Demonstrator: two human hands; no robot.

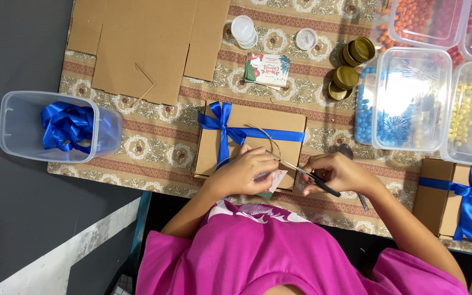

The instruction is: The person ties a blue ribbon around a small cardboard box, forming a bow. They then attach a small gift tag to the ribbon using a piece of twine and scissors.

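Your left hand (pixel 244 173) pinches the tag (pixel 275 180) while your right hand (pixel 337 173) grips the tool (pixel 307 176) pointing toward 10 o'clock; a slip could tear it.

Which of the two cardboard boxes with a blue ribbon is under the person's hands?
The middle box, beneath the left hand. The other box lies untouched at the table's right edge.

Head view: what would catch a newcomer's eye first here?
The cardboard gift box tied with a blue ribbon bow sits at centre. On its near edge, the left hand presses a small tag while the right hand holds a thin dark tool. Tubs of coloured beads sit upper right.
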